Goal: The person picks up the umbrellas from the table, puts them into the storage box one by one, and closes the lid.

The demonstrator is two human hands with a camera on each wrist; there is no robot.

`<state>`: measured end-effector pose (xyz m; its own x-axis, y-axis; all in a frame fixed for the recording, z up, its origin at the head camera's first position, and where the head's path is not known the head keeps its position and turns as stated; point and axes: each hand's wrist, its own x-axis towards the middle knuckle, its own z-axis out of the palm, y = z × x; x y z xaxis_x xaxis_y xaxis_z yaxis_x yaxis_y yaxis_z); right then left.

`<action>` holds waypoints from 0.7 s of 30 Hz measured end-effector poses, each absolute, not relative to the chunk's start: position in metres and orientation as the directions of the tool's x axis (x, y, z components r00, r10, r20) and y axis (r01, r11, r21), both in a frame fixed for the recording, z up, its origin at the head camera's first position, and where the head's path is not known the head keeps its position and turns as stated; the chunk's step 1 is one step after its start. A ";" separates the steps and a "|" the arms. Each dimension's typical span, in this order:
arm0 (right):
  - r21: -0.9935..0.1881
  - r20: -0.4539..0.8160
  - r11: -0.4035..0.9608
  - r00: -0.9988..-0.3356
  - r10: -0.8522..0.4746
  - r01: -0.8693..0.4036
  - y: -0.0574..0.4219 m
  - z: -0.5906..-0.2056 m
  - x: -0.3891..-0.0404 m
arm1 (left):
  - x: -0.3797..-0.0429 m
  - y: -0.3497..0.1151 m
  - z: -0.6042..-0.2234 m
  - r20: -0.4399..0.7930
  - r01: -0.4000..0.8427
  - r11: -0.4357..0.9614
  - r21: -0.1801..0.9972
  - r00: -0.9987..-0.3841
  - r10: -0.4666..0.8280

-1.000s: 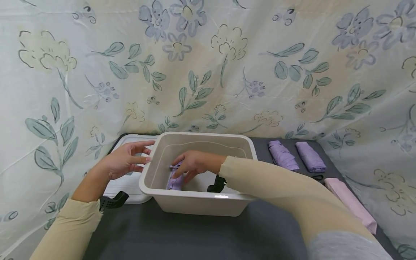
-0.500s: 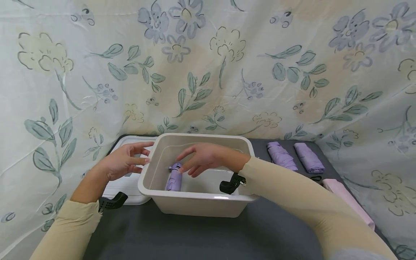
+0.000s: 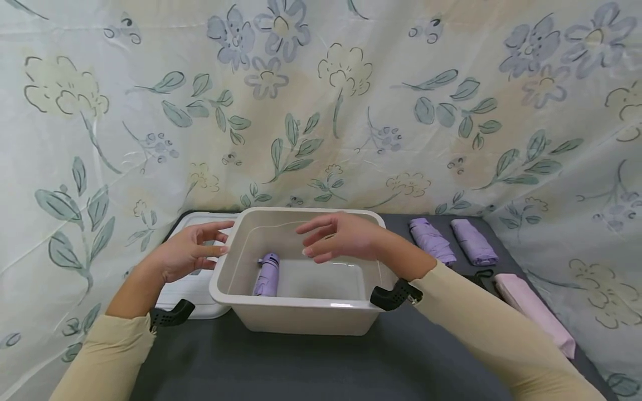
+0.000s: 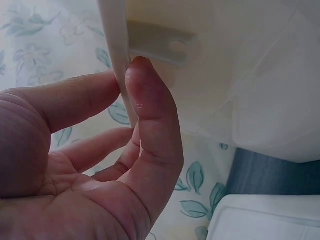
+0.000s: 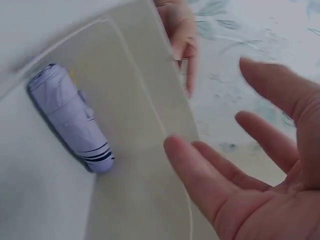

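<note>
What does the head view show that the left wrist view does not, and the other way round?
Only the head view shows the right hand, the purple folded umbrella inside the beige bin, and two purple bundles and a pink bundle outside it. Only the left wrist view shows a flat tab with a small opening beneath the rim. Both show the left hand at the rim, the bin, white lid and floral cloth.

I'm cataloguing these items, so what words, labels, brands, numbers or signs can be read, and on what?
None can be read.
Purple roll in the tub: dark stripes, no legible letters.
Lid: a small greyish patch, too small to read.
</note>
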<state>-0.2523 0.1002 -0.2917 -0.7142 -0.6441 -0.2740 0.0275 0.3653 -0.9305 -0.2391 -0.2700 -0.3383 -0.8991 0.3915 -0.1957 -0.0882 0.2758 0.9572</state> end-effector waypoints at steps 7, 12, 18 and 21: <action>-0.978 -0.146 0.206 -0.800 -0.582 0.029 0.138 -0.294 -0.246 | -0.238 -0.270 -0.337 -0.192 -0.085 0.277 0.957 -0.901 0.389; -0.988 -0.084 0.152 -0.818 -0.569 -0.004 0.161 -0.295 -0.240 | -0.237 -0.269 -0.336 -0.192 -0.085 0.277 0.957 -0.901 0.388; -0.998 -0.027 0.062 -0.843 -0.537 -0.008 0.184 -0.304 -0.233 | -0.238 -0.269 -0.336 -0.186 -0.078 0.277 0.958 -0.902 0.389; -0.999 -0.002 0.039 -0.866 -0.499 -0.020 0.194 -0.308 -0.230 | -0.238 -0.269 -0.336 -0.183 -0.075 0.276 0.958 -0.902 0.391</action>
